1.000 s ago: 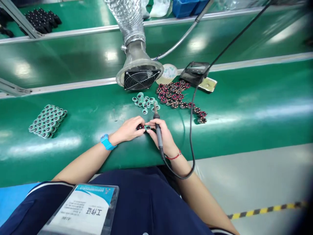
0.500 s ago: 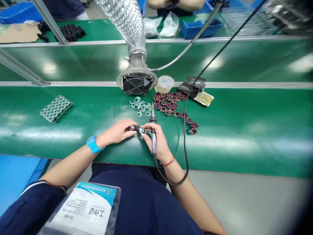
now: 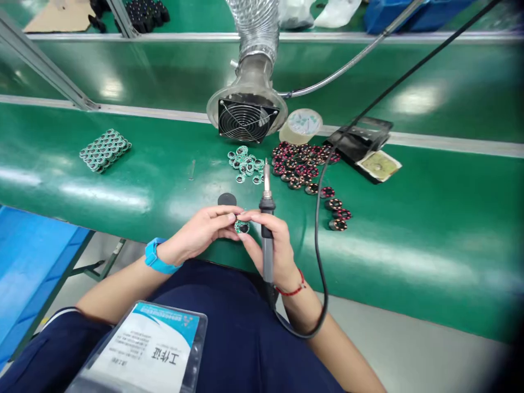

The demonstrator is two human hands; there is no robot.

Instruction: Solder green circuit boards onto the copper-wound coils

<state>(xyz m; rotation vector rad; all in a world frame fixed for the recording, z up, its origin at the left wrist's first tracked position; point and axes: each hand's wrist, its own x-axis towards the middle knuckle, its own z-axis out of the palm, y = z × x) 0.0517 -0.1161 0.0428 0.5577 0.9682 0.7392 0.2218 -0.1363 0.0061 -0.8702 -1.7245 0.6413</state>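
Observation:
A small round green circuit board (image 3: pixel 242 227) is pinched between the fingertips of both hands, near the table's front edge. My left hand (image 3: pixel 208 232) is closed at its left side; whether a wound coil is under those fingers is hidden. My right hand (image 3: pixel 276 243) grips the board's right edge with thumb and forefinger and also holds a soldering iron (image 3: pixel 267 218), tip pointing away from me. Just beyond my left fingers shows a dark round disc (image 3: pixel 226 199). Loose ring boards (image 3: pixel 246 164) lie ahead, with copper-wound coils (image 3: pixel 297 166) right of them.
A fume extractor fan (image 3: pixel 245 121) hangs over the table. Behind the coils stand a tape roll (image 3: pixel 303 123) and a soldering iron stand (image 3: pixel 379 165). Stacked board panels (image 3: pixel 105 151) lie at left. The iron's black cable (image 3: pixel 318 218) loops over my right forearm.
The view has tilted down and closer. The dark coil seen in my left fingers is now hidden, and the dark disc has come into sight. Both hands are closer together around the board.

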